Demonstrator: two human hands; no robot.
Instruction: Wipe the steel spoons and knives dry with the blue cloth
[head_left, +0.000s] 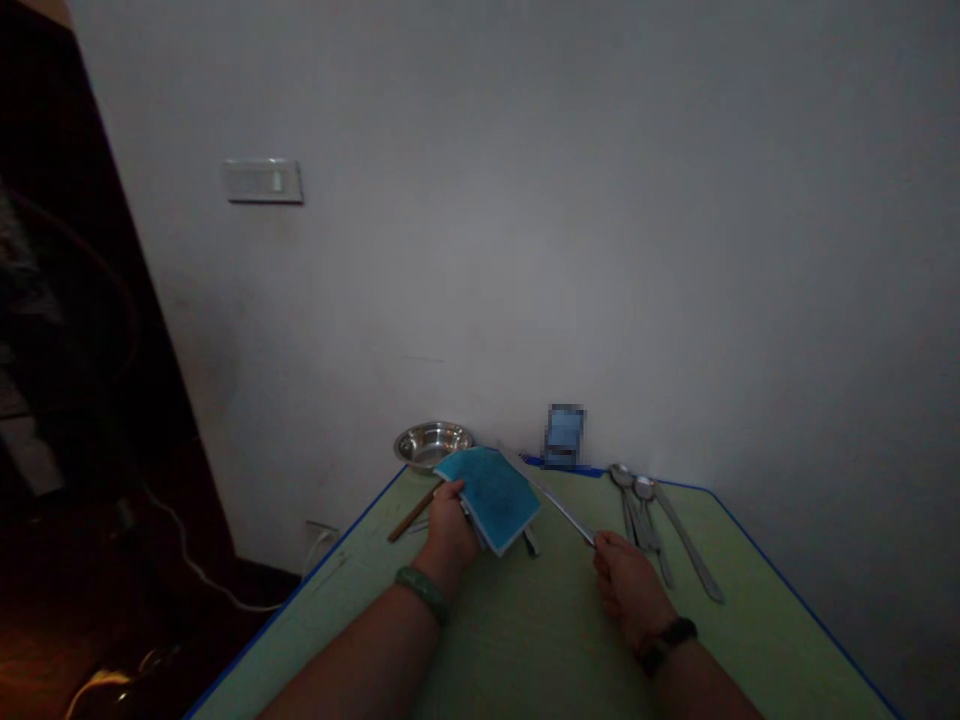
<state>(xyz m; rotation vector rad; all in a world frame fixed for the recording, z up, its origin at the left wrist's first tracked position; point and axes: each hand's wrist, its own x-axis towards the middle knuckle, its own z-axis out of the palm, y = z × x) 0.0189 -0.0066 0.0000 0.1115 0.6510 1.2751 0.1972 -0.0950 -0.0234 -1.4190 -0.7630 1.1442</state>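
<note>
Blue cloth-like sheet [501, 500] with a pale edge is held over the middle of a green table [540, 640] trimmed in blue. Nearest the viewer, two bare forearms reach in from below; a green bangle [422, 592] circles the left wrist and a dark bracelet [665, 645] the right. The left hand [450, 530] grasps the sheet by its near left side, thumb on top. The right hand [630, 580] is closed around the near end of a slim metal utensil [568, 516], which slants away and leftward past the sheet's right side; its far tip is too dim to make out. Just beside the left hand, a brown stick-like handle [409, 517] lies partly under the sheet, and a metal end [531, 541] pokes out on the other side. Right of the utensil rest several metal spoons [621, 476]. Farther back, a shiny steel bowl [412, 446] stands at the far left corner, and a pixelated upright object [565, 435] is near the pale wall [525, 250], which carries a white switch plate [262, 182] at upper left.
</note>
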